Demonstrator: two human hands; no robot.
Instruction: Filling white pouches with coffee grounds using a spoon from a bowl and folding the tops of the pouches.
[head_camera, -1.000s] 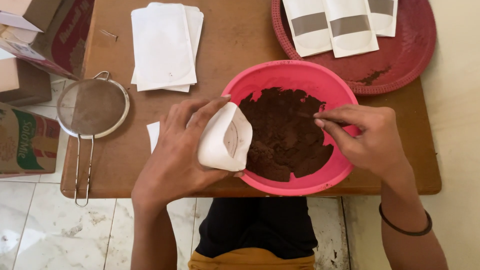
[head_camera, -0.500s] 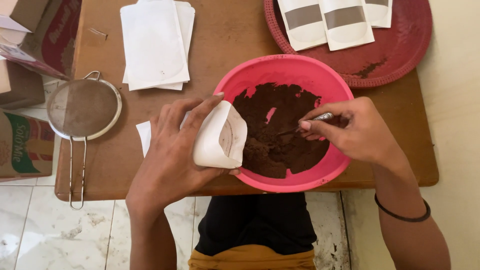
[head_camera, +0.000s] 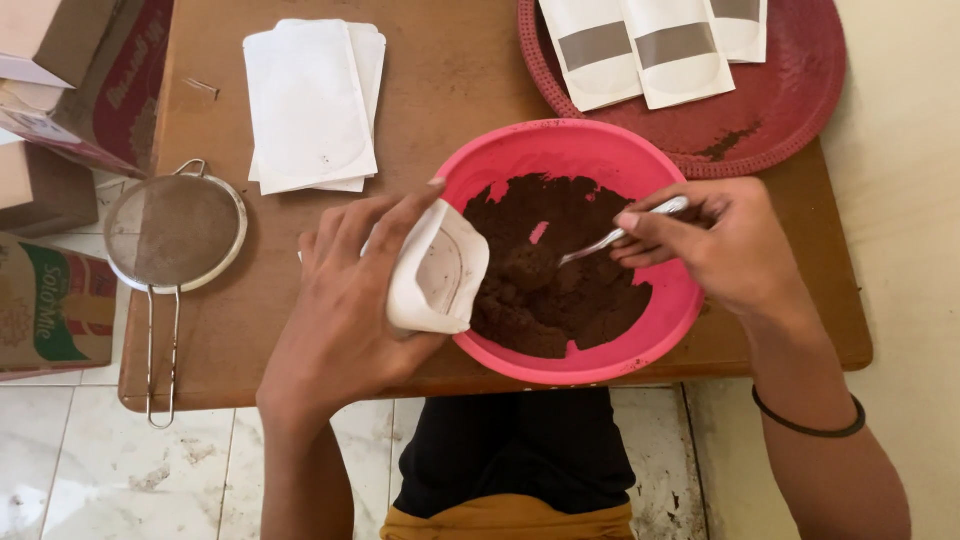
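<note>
My left hand (head_camera: 345, 300) holds a small white pouch (head_camera: 435, 275) with its mouth held wide, tilted over the left rim of a pink bowl (head_camera: 560, 150). Dark brown powder (head_camera: 565, 285) fills the bowl. My right hand (head_camera: 725, 245) grips a metal spoon (head_camera: 610, 240) whose tip is dug into the powder, a short way from the pouch mouth. The bowl sits at the front edge of a brown wooden table (head_camera: 450, 70).
A stack of flat white pouches (head_camera: 310, 105) lies at the back left. A round red woven tray (head_camera: 780, 90) at the back right carries several filled white pouches (head_camera: 640, 45). A metal sieve (head_camera: 175, 235) rests on the table's left edge. Cardboard boxes (head_camera: 50, 300) stand at the far left.
My right hand has shifted and lowered the spoon into the powder toward the pouch. My left hand keeps the pouch at the bowl's rim.
</note>
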